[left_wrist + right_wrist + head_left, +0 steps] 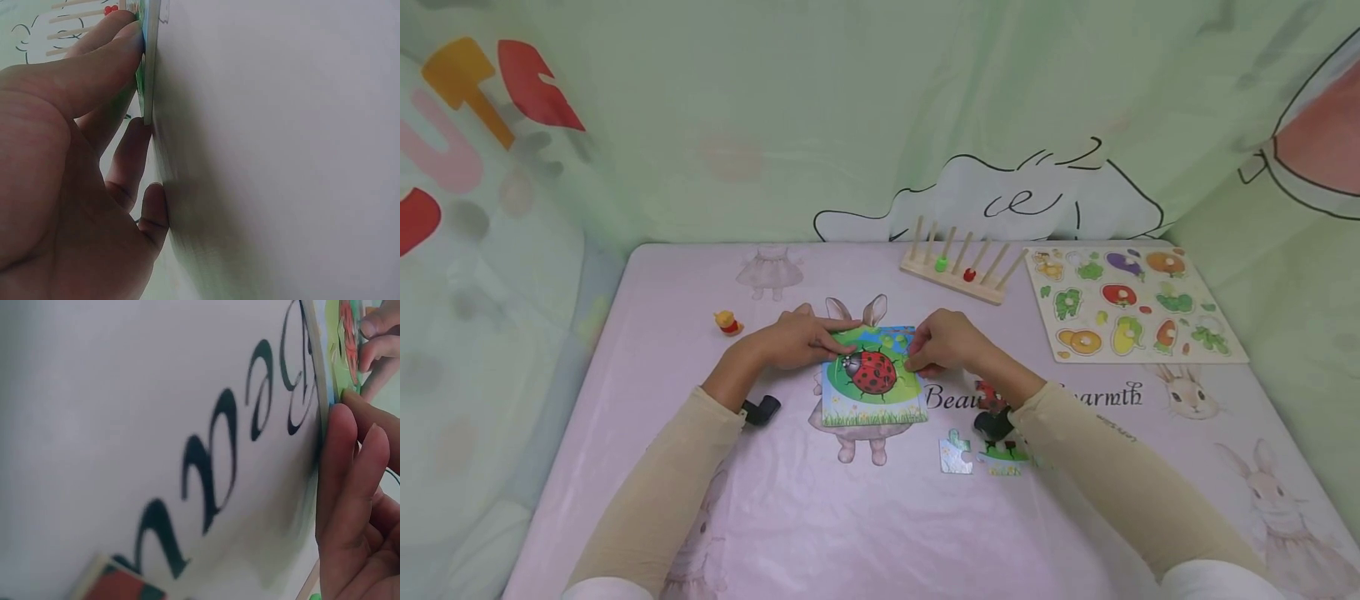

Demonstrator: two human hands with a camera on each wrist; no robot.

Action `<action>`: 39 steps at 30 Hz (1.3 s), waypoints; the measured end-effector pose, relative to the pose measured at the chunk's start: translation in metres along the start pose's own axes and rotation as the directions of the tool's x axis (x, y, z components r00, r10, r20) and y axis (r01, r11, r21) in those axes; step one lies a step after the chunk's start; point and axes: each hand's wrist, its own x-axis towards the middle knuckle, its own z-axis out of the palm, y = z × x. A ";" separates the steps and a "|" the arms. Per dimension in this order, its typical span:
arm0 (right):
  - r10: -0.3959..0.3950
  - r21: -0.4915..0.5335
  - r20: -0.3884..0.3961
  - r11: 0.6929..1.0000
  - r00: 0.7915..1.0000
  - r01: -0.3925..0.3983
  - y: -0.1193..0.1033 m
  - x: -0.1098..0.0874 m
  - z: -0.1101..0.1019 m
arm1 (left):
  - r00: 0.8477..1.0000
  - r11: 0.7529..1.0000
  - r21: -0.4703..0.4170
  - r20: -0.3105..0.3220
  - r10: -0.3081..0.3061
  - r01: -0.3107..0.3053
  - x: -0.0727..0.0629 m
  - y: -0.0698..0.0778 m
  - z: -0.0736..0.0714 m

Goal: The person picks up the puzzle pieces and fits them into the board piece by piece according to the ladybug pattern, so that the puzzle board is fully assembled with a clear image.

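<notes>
Centrally, the ladybird jigsaw puzzle (pixel 874 375) lies between the left hand (pixel 792 340) and right hand (pixel 955 340). The left rests outstretched fingers on its far left part; the right's bunched fingertips touch its right edge, whether pinching cannot be told. A loose jigsaw piece (pixel 955 458) lies nearer, right.

**Left hand (pixel 793 340) outstretched, right hand (pixel 953 340) bent, facing each other**

The left hand shows its back from above; its fingers (pixel 838 324) reach toward the right hand. The right hand's thumb and fingers (pixel 340 447) are bent, their tips close together, pointing toward the left hand. Behind each hand comes a bare wrist. The sleeved left forearm (pixel 677 475) slants back and outward from its hand; the sleeved right forearm (pixel 1127 479) does likewise, on the opposite side.
</notes>
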 end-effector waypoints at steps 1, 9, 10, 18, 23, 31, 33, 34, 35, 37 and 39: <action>0.001 0.000 0.000 1.000 1.000 -0.001 0.000 0.000 0.000 | 1.000 1.000 -0.001 0.000 0.002 -0.002 0.000 0.000 0.000; -0.004 0.039 0.005 0.999 1.000 0.004 0.001 0.000 -0.001 | 1.000 1.000 -0.004 0.001 0.006 -0.006 -0.001 0.000 -0.001; -0.005 0.039 0.005 0.999 1.000 0.005 0.001 0.000 -0.001 | 1.000 1.000 -0.005 0.000 0.004 -0.004 -0.001 0.000 -0.001; -0.008 0.042 0.010 0.999 1.000 0.008 0.003 0.001 0.000 | 1.000 1.000 -0.009 -0.006 0.019 -0.019 -0.001 0.000 -0.001; -0.038 0.006 0.017 0.999 0.999 0.038 0.004 0.001 -0.002 | 1.000 1.000 -0.004 -0.008 0.016 -0.016 -0.002 0.001 -0.001; -0.167 -0.093 0.055 0.981 0.984 0.172 0.006 0.002 -0.006 | 1.000 1.000 -0.016 -0.010 0.005 -0.005 -0.001 0.002 -0.002; -0.190 -0.095 0.065 0.976 0.980 0.196 0.007 0.003 -0.006 | 1.000 1.000 -0.017 -0.012 0.001 -0.001 -0.001 0.003 -0.003; -0.198 -0.096 0.066 0.974 0.978 0.204 0.008 0.004 -0.006 | 1.000 1.000 -0.013 -0.013 -0.001 0.001 -0.001 0.004 -0.003; -0.203 -0.096 0.063 0.973 0.977 0.208 0.009 0.004 -0.006 | 1.000 1.000 -0.010 -0.015 -0.007 0.007 -0.001 0.005 -0.003; -0.208 -0.098 0.053 0.972 0.977 0.213 0.009 0.005 -0.005 | 1.000 1.000 0.002 -0.022 -0.022 0.022 -0.001 0.008 -0.003; -0.213 -0.105 0.045 0.971 0.976 0.216 0.009 0.006 -0.004 | 0.999 0.999 0.026 -0.030 -0.040 0.041 0.000 0.012 -0.002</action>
